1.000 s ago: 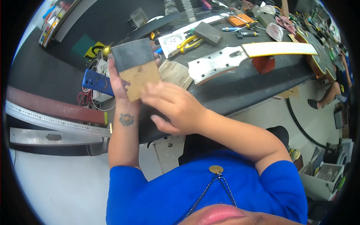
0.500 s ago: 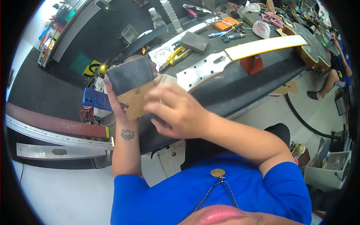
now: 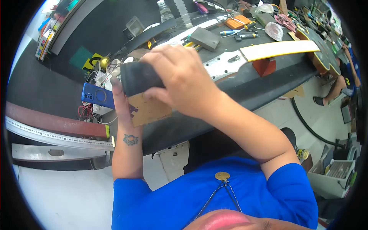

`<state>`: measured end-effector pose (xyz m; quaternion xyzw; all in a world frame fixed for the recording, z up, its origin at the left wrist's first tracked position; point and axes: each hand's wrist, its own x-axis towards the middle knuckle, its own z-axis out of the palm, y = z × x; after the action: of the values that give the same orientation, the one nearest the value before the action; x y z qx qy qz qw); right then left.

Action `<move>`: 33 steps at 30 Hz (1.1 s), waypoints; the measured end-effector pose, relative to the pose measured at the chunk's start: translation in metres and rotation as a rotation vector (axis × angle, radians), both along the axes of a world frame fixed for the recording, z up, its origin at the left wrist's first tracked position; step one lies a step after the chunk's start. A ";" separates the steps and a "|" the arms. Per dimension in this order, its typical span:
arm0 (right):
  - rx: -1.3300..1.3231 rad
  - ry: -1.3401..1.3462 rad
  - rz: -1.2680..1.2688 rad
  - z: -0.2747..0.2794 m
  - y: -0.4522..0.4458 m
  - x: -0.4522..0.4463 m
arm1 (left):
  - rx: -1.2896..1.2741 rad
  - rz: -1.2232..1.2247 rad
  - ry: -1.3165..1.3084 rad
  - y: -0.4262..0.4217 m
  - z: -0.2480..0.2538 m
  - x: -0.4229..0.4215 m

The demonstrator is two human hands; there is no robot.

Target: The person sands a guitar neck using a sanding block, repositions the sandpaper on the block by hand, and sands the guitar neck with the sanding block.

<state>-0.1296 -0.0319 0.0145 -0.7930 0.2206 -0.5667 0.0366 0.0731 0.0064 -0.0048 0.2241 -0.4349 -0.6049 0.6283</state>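
My left hand holds a dark rectangular block from below, its thumb along the left edge and the other fingers hidden. A sheet of sandpaper, brown backing showing, hangs from the block's near edge; how far it wraps around cannot be seen. Over the block's right part curls my right hand, fingers across the far side and thumb at the near edge. To the right lies a guitar headstock with peg holes, partly behind the right hand. Its neck has a white top and a yellow edge.
A red support stands under the neck, and the guitar body is at the right. A grey block and screwdrivers lie behind. A blue phone and a long steel ruler are at left. Another person sits far right.
My right hand has moved up and left from beside the sandpaper flap onto the block and closed over it. The flap has swung to the right. The view has shifted slightly.
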 end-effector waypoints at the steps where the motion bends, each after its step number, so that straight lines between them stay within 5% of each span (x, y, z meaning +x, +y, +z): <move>1: 0.000 0.007 -0.023 0.004 -0.004 -0.002 | 0.028 0.027 -0.049 0.005 0.000 -0.003; 4: 0.016 -0.052 -0.078 0.007 -0.019 -0.004 | 0.145 -0.023 -0.094 0.017 0.010 -0.018; 8: 0.536 -0.336 0.146 0.023 -0.027 -0.031 | 0.168 -0.168 -0.133 0.014 0.008 -0.021; 10: 0.822 -0.774 0.528 0.024 -0.031 -0.036 | 0.041 -0.093 -0.165 0.008 0.010 -0.023; 12: 1.091 -0.915 0.906 0.019 -0.022 -0.044 | -0.068 0.046 -0.167 0.005 0.015 -0.028; 18: 1.621 -0.945 1.030 -0.011 0.025 -0.003 | -0.894 0.556 -0.707 -0.002 -0.002 -0.022; 22: 1.511 -0.857 1.082 -0.013 0.039 0.011 | -1.052 0.596 -0.867 -0.004 -0.009 -0.016; 25: 1.063 -0.603 0.592 -0.020 0.038 0.019 | -1.026 0.592 -0.879 -0.005 -0.010 -0.013; 27: 0.953 -0.529 0.548 -0.016 0.037 0.015 | -1.037 0.584 -0.879 -0.006 -0.008 -0.017; 29: 1.039 -0.552 0.794 -0.004 0.040 0.001 | -1.017 0.583 -0.875 -0.004 -0.007 -0.018; 33: 0.946 -0.514 0.744 -0.005 0.040 -0.004 | -1.009 0.558 -0.907 -0.005 -0.005 -0.013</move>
<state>-0.1334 0.0080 0.0095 -0.5539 0.1412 -0.5295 0.6268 0.0598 0.0015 -0.0097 0.2385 -0.8045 0.0037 0.5439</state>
